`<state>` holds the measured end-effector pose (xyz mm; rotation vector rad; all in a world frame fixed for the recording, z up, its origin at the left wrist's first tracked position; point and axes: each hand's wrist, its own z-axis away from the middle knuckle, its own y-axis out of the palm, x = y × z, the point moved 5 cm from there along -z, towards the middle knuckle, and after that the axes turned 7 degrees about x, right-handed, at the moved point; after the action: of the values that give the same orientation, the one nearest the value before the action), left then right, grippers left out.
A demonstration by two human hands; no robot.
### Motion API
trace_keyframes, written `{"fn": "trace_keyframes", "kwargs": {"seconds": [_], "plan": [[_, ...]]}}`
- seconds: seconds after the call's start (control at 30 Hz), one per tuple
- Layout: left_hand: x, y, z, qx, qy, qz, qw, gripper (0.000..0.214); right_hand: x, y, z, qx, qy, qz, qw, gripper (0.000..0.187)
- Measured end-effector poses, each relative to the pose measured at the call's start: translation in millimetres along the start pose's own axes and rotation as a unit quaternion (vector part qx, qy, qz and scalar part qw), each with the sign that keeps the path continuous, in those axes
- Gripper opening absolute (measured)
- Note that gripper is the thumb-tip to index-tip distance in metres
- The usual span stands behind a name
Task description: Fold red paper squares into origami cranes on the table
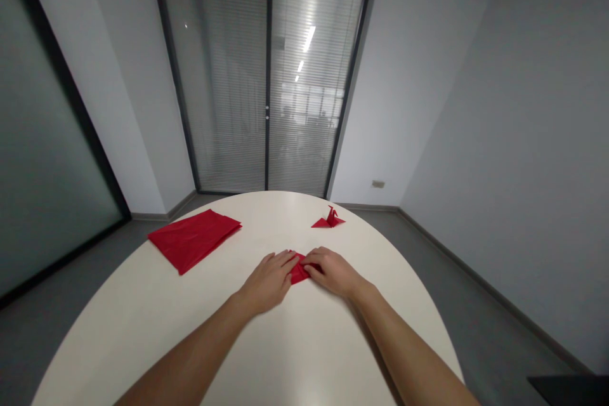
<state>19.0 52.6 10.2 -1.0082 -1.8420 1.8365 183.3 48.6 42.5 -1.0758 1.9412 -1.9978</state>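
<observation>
My left hand: it lies low [270, 280] in the lower middle of the frame, fingers close together and stretched over the left part of the folded paper.
My right hand: it is curled [333, 271] just right of centre, thumb and fingertips at the paper's right side; whether they pinch an edge, I cannot tell.
Folded paper: small and red [299, 274], it rests on the table between my two hands, a little below the middle of the frame, partly covered by my fingers.
Its direction: one corner points toward the bottom of the frame, and the lower edge that shows slants up to the right; my hands hide too much to tell the long axis.
White table: its round top [285, 355] bears all the red paper and fills the lower middle.
Red sheets: a flat pile [196, 239] at centre left, layers showing at its right corner, long axis rising from lower left to upper right.
Paper crane: red [330, 220], right of centre, beyond my right hand, neck up, wings reaching left and right.
</observation>
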Motion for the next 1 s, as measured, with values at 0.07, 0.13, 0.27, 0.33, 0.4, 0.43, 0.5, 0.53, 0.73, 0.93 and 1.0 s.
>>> {"fn": "trace_keyframes", "kwargs": {"seconds": [0.07, 0.13, 0.27, 0.33, 0.4, 0.43, 0.5, 0.53, 0.73, 0.93, 1.0], "plan": [[0.8, 1.0, -0.2, 0.004, -0.004, 0.002, 1.000, 0.054, 2.5, 4.0, -1.6, -0.011, -0.002, 0.003, 1.000, 0.035], [2.7, 2.0, -0.3, 0.002, -0.016, 0.000, 1.000, 0.053, 7.1, 11.1, -3.0, -0.023, -0.004, 0.006, 1.000, 0.043], [5.4, 2.5, -0.7, -0.009, -0.034, -0.014, 0.999, 0.053, 12.1, 33.9, -5.6, 0.031, 0.055, -0.010, 0.998, 0.070], [5.4, 2.3, -0.6, -0.011, -0.041, -0.023, 0.999, 0.052, 12.6, 41.7, -6.2, 0.067, 0.088, -0.009, 0.994, 0.075], [5.2, 1.8, -0.1, -0.015, -0.050, -0.031, 0.998, 0.051, 11.9, 44.7, -5.9, 0.094, 0.116, -0.003, 0.989, 0.080], [5.2, 1.8, 0.3, -0.016, -0.054, -0.034, 0.998, 0.051, 11.4, 44.8, -5.5, 0.104, 0.128, 0.000, 0.986, 0.083], [5.6, 2.6, 0.9, -0.018, -0.060, -0.038, 0.997, 0.051, 10.9, 43.5, -4.4, 0.116, 0.146, 0.003, 0.983, 0.086], [6.2, 3.3, 1.1, -0.017, -0.063, -0.038, 0.997, 0.051, 11.1, 42.5, -3.9, 0.117, 0.152, 0.003, 0.981, 0.087], [9.6, 5.5, 2.1, -0.009, -0.071, -0.030, 0.997, 0.053, 13.5, 39.1, -1.8, 0.121, 0.161, -0.005, 0.980, 0.084], [8.1, 3.1, 3.4, -0.017, -0.079, -0.032, 0.996, 0.051, 8.0, 36.1, 5.3, 0.144, 0.227, -0.001, 0.963, 0.095], [8.8, 3.7, 3.8, -0.013, -0.082, -0.026, 0.996, 0.051, 8.6, 34.2, 7.7, 0.144, 0.248, 0.003, 0.958, 0.098]]}}
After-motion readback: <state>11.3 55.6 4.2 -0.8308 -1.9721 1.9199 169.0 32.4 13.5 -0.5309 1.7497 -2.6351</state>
